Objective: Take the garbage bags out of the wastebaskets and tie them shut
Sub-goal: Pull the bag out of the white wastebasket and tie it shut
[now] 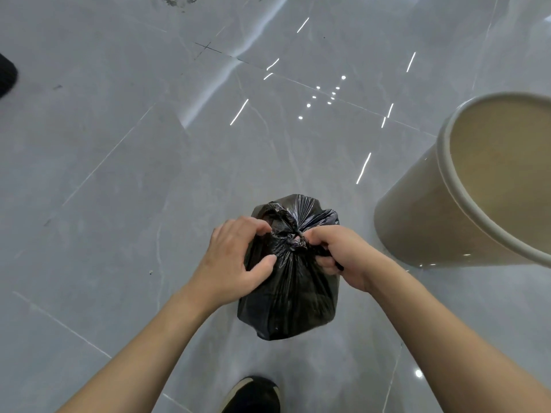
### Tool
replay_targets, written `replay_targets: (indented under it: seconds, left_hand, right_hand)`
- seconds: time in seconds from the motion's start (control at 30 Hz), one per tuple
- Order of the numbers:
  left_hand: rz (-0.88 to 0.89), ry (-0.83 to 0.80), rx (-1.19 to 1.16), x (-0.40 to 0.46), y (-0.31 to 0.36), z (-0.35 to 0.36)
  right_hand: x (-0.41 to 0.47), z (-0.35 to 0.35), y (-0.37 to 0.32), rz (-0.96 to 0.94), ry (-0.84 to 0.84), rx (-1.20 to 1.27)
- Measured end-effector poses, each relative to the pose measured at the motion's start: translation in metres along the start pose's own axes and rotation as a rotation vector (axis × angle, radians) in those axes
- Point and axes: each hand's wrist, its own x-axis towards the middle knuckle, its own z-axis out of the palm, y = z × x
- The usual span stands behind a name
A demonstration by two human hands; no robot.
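Bag (290, 281) on floor (119, 174) dead centre, a hand either side of its knot (293, 238), wastebasket (441, 222) to the right, shoe (253, 394) behind the bag.

The bag (290, 281) is black, thin and crinkled, filled to a rounded bulk and held upright above the floor. Its neck is gathered into tight pleats and closed in a knot (293, 238) at the top, with loose plastic flaring beyond the knot. The bag is located left of the wastebasket (465, 186) and apart from it. The wastebasket is a beige cylinder with a rolled rim. It is seen at a tilt, its mouth open, and no liner is visible inside. Its far right portion is cut off by the frame edge.
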Motion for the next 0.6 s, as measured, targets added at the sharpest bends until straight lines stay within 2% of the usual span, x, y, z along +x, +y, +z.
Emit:
replay_targets:
  seconds: [0.2, 0.47, 0.6]
  left_hand:
    - [0.044, 0.1, 0.103, 0.001, -0.001, 0.01]
    - [0.157, 0.142, 0.238, 0.006, -0.003, 0.016]
    - [0.148, 0.114, 0.248, 0.009, -0.001, 0.016]
  right_hand:
    - [0.009, 0.008, -0.001, -0.034, 0.081, -0.16]
    - [0.008, 0.014, -0.006, -0.037, 0.076, -0.207]
    - [0.009, 0.013, -0.008, -0.025, 0.072, -0.22]
